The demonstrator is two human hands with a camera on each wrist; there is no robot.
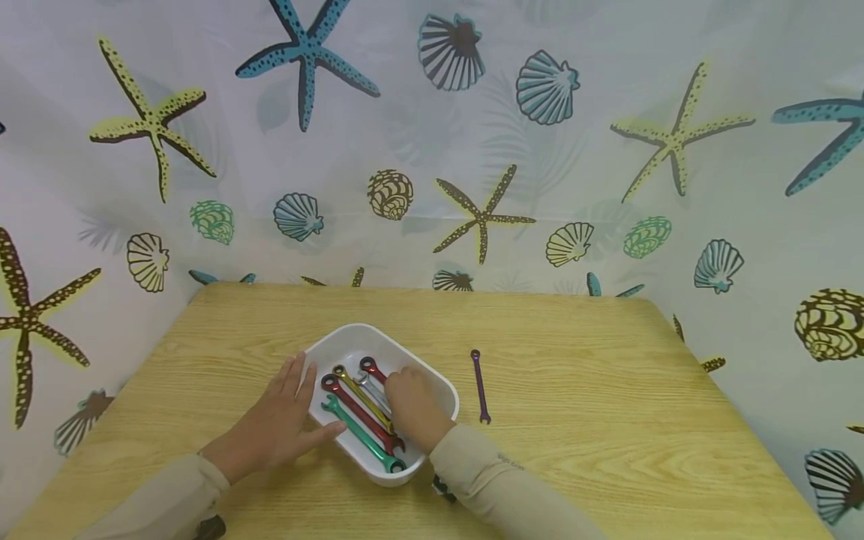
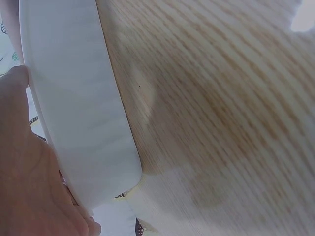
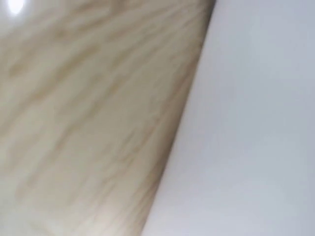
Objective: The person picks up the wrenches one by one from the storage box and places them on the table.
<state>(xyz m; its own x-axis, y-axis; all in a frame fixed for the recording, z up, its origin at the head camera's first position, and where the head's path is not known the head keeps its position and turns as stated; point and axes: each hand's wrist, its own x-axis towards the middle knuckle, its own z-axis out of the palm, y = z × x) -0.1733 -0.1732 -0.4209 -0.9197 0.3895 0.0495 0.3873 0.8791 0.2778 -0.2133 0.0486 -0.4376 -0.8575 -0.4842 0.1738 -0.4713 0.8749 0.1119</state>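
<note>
A white plastic bin (image 1: 385,480) sits at an angle on the table and holds several combination wrenches. In it lie a green wrench (image 1: 364,435), a larger red wrench (image 1: 355,407), a yellow wrench (image 1: 361,394) and a silver wrench (image 1: 373,391). My left hand (image 1: 273,424) rests on the bin's left rim, fingers straight and thumb reaching over the near edge. My right hand (image 1: 415,405) reaches down inside the bin's right side, over the smaller red wrench (image 1: 373,367). Its fingertips are hidden, so I cannot tell whether it grips that wrench.
A purple wrench (image 1: 480,386) lies by itself on the wooden table (image 1: 574,420), right of the bin. Behind the table and at both sides hangs a light curtain (image 1: 418,150) printed with starfish and shells. Both wrist views show the bin's outer wall (image 2: 83,98) close up.
</note>
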